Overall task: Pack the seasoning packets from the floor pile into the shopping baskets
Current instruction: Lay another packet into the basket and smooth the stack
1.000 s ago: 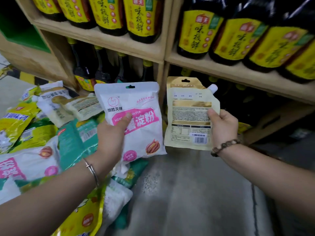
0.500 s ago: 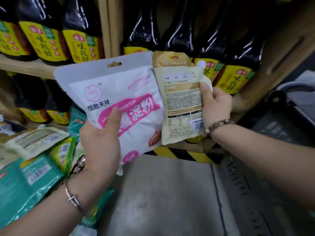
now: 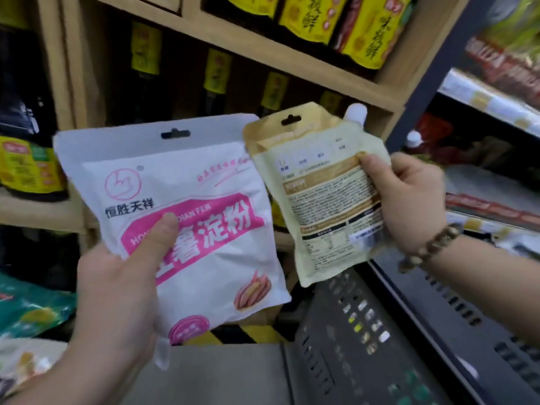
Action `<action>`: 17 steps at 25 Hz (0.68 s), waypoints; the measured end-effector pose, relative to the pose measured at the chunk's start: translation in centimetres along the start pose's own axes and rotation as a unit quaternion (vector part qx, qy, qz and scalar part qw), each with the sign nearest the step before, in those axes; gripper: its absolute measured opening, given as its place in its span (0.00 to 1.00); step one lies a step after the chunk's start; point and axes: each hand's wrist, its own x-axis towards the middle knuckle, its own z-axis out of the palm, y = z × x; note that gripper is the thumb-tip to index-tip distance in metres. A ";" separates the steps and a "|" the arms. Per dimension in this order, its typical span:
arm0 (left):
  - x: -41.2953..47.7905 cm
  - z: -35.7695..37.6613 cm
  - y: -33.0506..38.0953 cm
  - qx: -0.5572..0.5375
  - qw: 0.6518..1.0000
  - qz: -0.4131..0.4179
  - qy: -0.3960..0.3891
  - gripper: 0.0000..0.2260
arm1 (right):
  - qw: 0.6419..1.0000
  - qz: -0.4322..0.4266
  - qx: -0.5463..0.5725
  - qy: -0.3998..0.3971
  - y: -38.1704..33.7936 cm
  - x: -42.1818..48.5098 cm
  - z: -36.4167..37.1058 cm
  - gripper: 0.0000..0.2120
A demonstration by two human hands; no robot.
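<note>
My left hand [image 3: 122, 290] grips a white starch packet [image 3: 204, 229] with a pink label, thumb pressed on its front. My right hand [image 3: 409, 200] holds a beige spouted pouch [image 3: 318, 194] by its right edge, back label facing me. Both packets are upright at chest height, side by side, the pouch slightly overlapping the white one. A dark grey shopping basket [image 3: 423, 331] with slotted walls lies below my right hand at lower right. Part of the floor pile [image 3: 26, 311], green and pale packets, shows at lower left.
Wooden shelves [image 3: 292, 62] stacked with dark soy sauce bottles with yellow labels stand straight ahead. A dark metal rack [image 3: 496, 118] with other goods rises at right. A yellow-black striped strip [image 3: 245, 334] runs along the shelf base above grey floor [image 3: 219, 372].
The view has swung right, so the pile slid off to the left and the grey basket came into sight. Both hands still hold their packets, now over the basket side.
</note>
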 end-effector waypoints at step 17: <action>-5.2 27.7 -7.2 0.176 0.897 -0.218 -0.340 0.06 | 0.952 0.195 -0.238 -0.007 20.0 0.5 -21.5 0.22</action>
